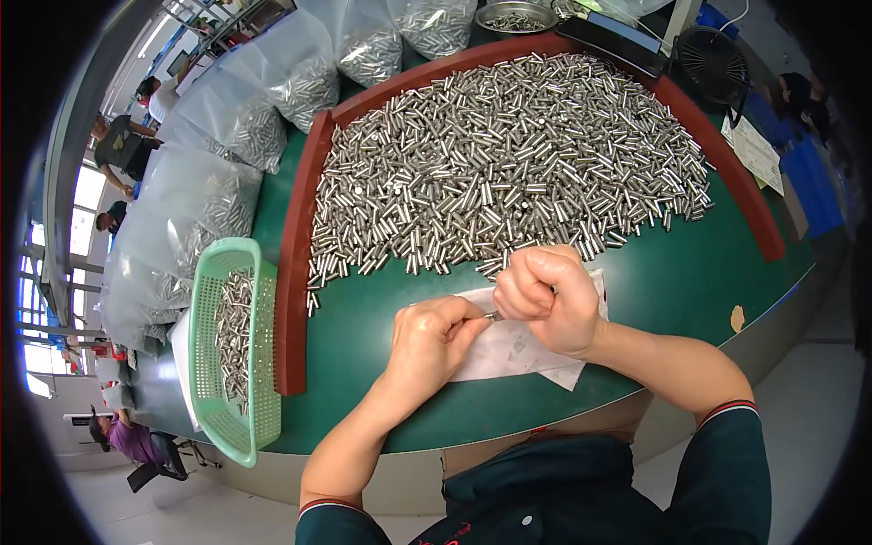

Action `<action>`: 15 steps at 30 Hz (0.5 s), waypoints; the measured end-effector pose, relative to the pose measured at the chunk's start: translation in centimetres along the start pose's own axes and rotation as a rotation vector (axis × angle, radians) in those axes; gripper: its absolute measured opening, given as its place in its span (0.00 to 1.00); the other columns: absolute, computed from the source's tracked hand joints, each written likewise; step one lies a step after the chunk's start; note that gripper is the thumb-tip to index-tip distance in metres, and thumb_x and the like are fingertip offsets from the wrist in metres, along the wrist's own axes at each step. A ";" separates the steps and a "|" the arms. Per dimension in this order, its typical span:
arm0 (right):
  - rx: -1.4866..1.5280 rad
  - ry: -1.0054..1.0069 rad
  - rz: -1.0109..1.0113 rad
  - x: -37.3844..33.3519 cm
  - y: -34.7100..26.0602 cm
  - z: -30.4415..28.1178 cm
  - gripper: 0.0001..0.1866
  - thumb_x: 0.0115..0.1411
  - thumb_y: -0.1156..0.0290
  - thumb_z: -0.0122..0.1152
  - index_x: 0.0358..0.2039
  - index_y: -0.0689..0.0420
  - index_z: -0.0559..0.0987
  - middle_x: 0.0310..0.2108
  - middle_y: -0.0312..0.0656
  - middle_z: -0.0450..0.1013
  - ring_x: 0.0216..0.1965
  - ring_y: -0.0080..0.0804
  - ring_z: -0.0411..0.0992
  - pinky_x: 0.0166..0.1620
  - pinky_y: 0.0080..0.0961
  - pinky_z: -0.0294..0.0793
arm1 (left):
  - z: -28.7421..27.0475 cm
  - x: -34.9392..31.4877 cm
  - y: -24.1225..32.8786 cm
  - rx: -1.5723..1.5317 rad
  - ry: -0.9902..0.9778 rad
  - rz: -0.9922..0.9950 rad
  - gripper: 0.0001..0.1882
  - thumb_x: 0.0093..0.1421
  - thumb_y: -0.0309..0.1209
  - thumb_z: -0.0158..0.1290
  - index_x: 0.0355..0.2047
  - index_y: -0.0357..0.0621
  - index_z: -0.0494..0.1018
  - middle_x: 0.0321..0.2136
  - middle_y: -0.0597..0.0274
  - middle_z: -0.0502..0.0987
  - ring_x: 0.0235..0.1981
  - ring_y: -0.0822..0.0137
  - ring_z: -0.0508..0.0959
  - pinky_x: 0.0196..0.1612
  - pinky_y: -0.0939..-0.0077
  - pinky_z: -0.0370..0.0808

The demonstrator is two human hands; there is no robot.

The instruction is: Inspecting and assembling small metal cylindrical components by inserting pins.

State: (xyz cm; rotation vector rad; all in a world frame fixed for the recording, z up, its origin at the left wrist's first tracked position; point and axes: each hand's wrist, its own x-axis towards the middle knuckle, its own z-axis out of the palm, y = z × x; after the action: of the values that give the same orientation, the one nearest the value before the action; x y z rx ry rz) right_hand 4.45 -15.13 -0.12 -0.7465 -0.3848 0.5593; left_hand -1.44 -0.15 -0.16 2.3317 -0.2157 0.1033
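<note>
My left hand (425, 341) is closed in a pinch, thumb and forefinger on a small metal pin (494, 316). Against the pin's other end is my right hand (550, 298), curled into a fist with the thumb on top. What sits inside that fist is hidden. Both hands are over a white cloth (509, 354) with grey smudges, spread on the green tabletop (381, 304). Just beyond them lies a broad heap of shiny metal pins (509, 154), its near edge almost reaching my right hand.
A red-brown wooden rail (295, 272) borders the heap. A light green basket (263, 363) of pins stands on the left, with clear bags (254, 136) of pins behind. At the far right are a black fan (711, 65) and papers (754, 153). Other people (134, 440) are off to the left.
</note>
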 end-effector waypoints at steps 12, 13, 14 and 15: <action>-0.119 -0.017 -0.043 0.2 0.1 0.7 0.19 0.56 0.69 0.38 0.08 0.55 0.53 0.08 0.30 0.48 0.12 0.18 0.45 0.17 0.18 0.45 | -0.1 0.7 0.4 -0.034 -0.042 -0.093 0.05 0.43 0.24 0.56 0.18 0.36 0.71 0.10 0.56 0.65 0.11 0.61 0.65 0.17 0.70 0.62; -0.111 -0.026 -0.036 0.4 0.1 0.6 0.19 0.56 0.71 0.37 0.09 0.56 0.53 0.09 0.30 0.49 0.13 0.17 0.46 0.18 0.18 0.46 | -0.2 1.0 0.5 -0.030 -0.038 -0.092 0.05 0.43 0.24 0.56 0.18 0.36 0.71 0.10 0.56 0.65 0.11 0.61 0.65 0.17 0.70 0.62; -0.110 -0.033 -0.041 0.4 0.0 0.7 0.19 0.56 0.71 0.37 0.09 0.56 0.53 0.09 0.30 0.49 0.13 0.17 0.46 0.18 0.18 0.46 | -0.3 1.0 0.6 -0.025 -0.051 -0.099 0.04 0.43 0.24 0.56 0.19 0.36 0.72 0.10 0.56 0.66 0.11 0.61 0.66 0.17 0.71 0.63; -0.109 -0.019 -0.015 0.4 -0.2 0.8 0.18 0.56 0.72 0.37 0.09 0.56 0.53 0.09 0.30 0.49 0.13 0.17 0.46 0.18 0.18 0.45 | -0.4 1.0 0.8 -0.018 -0.061 -0.105 0.04 0.43 0.24 0.56 0.19 0.36 0.72 0.11 0.56 0.67 0.12 0.60 0.67 0.17 0.71 0.64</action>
State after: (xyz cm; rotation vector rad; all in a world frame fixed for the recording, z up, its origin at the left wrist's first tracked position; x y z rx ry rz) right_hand 4.43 -14.55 0.59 -0.8427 -0.4403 0.5347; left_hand -0.57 -0.55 0.84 2.3256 -0.1234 -0.0214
